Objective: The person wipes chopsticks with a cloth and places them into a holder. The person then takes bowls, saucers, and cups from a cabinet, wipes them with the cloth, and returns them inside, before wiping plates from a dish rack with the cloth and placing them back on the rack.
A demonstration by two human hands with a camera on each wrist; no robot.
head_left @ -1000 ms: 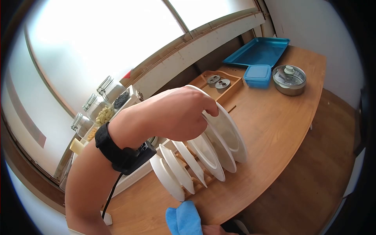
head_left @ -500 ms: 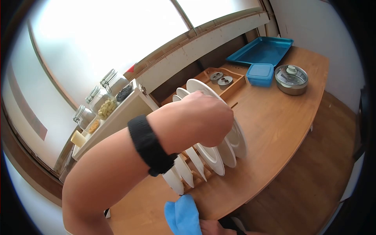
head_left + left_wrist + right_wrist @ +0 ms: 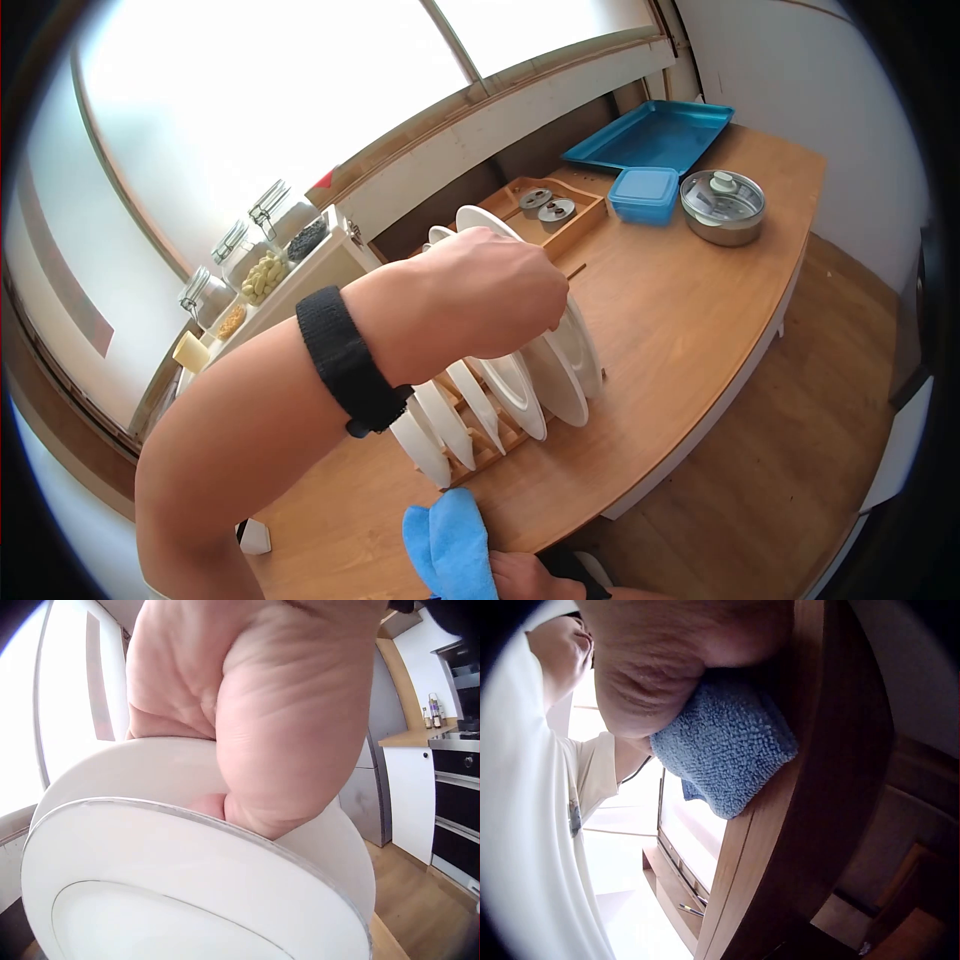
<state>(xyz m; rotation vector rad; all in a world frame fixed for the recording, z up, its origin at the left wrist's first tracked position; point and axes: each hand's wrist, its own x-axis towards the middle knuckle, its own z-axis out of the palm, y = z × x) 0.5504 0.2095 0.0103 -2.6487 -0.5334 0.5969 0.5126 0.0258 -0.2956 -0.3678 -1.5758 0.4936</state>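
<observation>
My left hand (image 3: 490,295) is curled over the top rim of a large white plate (image 3: 580,350), which stands at the right end of a wooden rack (image 3: 490,455). Several smaller white plates (image 3: 445,425) stand in the rack to its left. In the left wrist view the left hand (image 3: 255,742) has its thumb tucked between two plates, the nearer plate (image 3: 172,900) filling the lower frame. My right hand (image 3: 525,578) holds a blue cloth (image 3: 445,540) at the table's front edge. The right wrist view shows the right hand (image 3: 667,667) pressing the cloth (image 3: 720,750) against the wooden edge (image 3: 817,825).
On the wooden table (image 3: 680,320) at the back right are a blue tray (image 3: 650,135), a blue lidded box (image 3: 643,193) and a steel pot with a glass lid (image 3: 722,205). A wooden box (image 3: 545,215) sits behind the rack. Glass jars (image 3: 265,270) line a shelf on the left.
My left hand has rolled from fingertips on the plate's rim to a fuller grip over its top. The right hand with the cloth stays at the front edge.
</observation>
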